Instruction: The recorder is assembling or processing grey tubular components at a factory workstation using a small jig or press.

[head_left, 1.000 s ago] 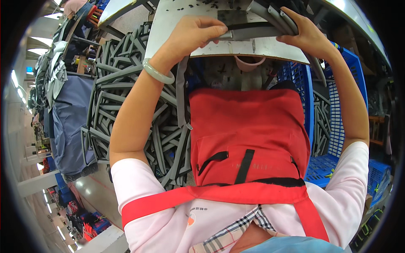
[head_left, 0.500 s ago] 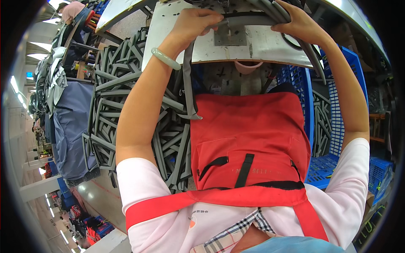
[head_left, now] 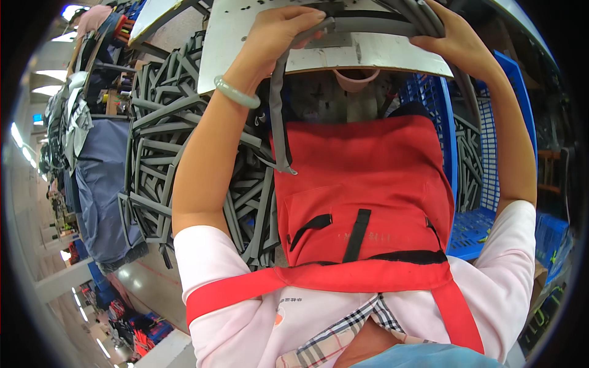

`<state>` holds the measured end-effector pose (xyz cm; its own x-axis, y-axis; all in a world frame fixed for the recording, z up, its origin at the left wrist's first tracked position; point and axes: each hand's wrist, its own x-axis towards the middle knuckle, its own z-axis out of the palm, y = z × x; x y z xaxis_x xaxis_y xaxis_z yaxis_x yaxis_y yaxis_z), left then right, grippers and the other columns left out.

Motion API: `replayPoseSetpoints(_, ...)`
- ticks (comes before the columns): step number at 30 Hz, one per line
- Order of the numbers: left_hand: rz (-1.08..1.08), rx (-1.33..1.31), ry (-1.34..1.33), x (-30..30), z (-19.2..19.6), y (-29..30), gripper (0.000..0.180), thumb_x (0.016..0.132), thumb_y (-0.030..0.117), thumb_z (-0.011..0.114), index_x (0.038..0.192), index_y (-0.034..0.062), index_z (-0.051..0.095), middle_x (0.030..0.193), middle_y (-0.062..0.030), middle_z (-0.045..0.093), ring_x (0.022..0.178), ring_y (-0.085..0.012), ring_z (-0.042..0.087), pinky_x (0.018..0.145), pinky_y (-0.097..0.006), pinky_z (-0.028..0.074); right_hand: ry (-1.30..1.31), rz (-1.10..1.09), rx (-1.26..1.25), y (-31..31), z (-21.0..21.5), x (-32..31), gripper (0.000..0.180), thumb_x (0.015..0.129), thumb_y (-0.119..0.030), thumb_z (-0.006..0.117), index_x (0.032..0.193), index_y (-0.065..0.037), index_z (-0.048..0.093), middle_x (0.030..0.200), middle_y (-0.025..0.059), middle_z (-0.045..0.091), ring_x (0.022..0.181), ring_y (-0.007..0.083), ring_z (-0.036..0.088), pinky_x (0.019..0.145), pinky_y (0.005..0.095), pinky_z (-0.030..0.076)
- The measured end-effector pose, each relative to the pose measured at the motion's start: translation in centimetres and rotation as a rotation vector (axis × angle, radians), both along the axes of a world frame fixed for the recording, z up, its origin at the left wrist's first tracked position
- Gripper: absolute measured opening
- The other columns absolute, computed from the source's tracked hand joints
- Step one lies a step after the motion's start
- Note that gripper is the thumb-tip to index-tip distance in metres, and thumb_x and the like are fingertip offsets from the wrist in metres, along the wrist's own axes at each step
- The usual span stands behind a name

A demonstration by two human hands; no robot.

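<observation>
The right hand has slid rightward in our view, widening its gap from the left hand! Largest first, we have the red apron filling the centre, the heap of gray strips at left, the white table up top, the blue crate at right. Top centre, we spot the gray strip spanning both hands: left fingers pinching it, right fingers clasping a bundle of strips. Smallest, a pale bracelet.
</observation>
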<state>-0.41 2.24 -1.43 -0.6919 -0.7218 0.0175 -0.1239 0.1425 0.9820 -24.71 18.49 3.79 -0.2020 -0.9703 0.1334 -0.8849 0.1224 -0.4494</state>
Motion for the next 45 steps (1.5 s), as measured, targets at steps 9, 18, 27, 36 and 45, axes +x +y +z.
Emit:
replayPoseSetpoints(9, 0.054, 0.001, 0.031, -0.1, -1.0, -2.3, 0.028, 0.087, 0.022, 0.071, 0.101, -0.0019, 0.071, 0.077, -0.0071, 0.068, 0.060, -0.0083, 0.052, 0.057, -0.022, 0.040, -0.184, 0.075, 0.143, -2.4, 0.8, 0.2, 0.058, 0.074, -0.027, 0.078, 0.117, 0.004, 0.054, 0.098, 0.0215, 0.066, 0.095, 0.0293, 0.063, 0.085, 0.0378, 0.047)
replayPoseSetpoints(18, 0.046, 0.049, 0.111, 0.0, -1.4, -3.6, 0.025, 0.092, 0.019, 0.063, 0.103, -0.0031, 0.068, 0.079, -0.0085, 0.065, 0.058, -0.0093, 0.050, 0.054, -0.022, 0.039, -0.103, 0.121, -0.089, -4.1, -1.5, -0.9, 0.059, 0.073, -0.026, 0.078, 0.118, 0.005, 0.054, 0.098, 0.0215, 0.066, 0.095, 0.0287, 0.063, 0.085, 0.0370, 0.048)
replayPoseSetpoints(27, 0.205, 0.288, 0.190, 2.7, -7.3, -3.4, 0.022, 0.094, 0.018, 0.058, 0.100, -0.0027, 0.063, 0.075, -0.0073, 0.063, 0.055, -0.0112, 0.053, 0.050, -0.024, 0.042, -0.022, 0.088, -0.181, -4.2, -3.6, -1.5, 0.069, 0.074, -0.032, 0.075, 0.126, 0.007, 0.050, 0.109, 0.0248, 0.064, 0.102, 0.0336, 0.062, 0.090, 0.0380, 0.047)
replayPoseSetpoints(36, -0.340, 1.082, 0.785, 6.6, -8.7, 8.7, 0.056, 0.105, 0.049, 0.022, 0.081, 0.0067, 0.051, 0.058, 0.0010, 0.038, 0.043, -0.0081, 0.034, 0.045, -0.025, 0.026, -0.015, 0.004, -0.115, 5.3, -7.2, -4.1, 0.066, 0.085, -0.022, 0.072, 0.142, -0.006, 0.044, 0.120, 0.0182, 0.063, 0.111, 0.0267, 0.061, 0.097, 0.0327, 0.043)
replayPoseSetpoints(45, -0.687, 1.144, 1.016, 7.6, -8.2, 11.8, 0.060, 0.104, 0.052, 0.015, 0.076, 0.0087, 0.046, 0.057, 0.0002, 0.043, 0.042, -0.0073, 0.038, 0.042, -0.023, 0.026, 0.024, -0.487, -0.239, 17.4, -13.2, -8.1, 0.042, 0.090, -0.028, 0.066, 0.131, -0.019, 0.059, 0.120, 0.0078, 0.062, 0.113, 0.0214, 0.059, 0.098, 0.0345, 0.044)
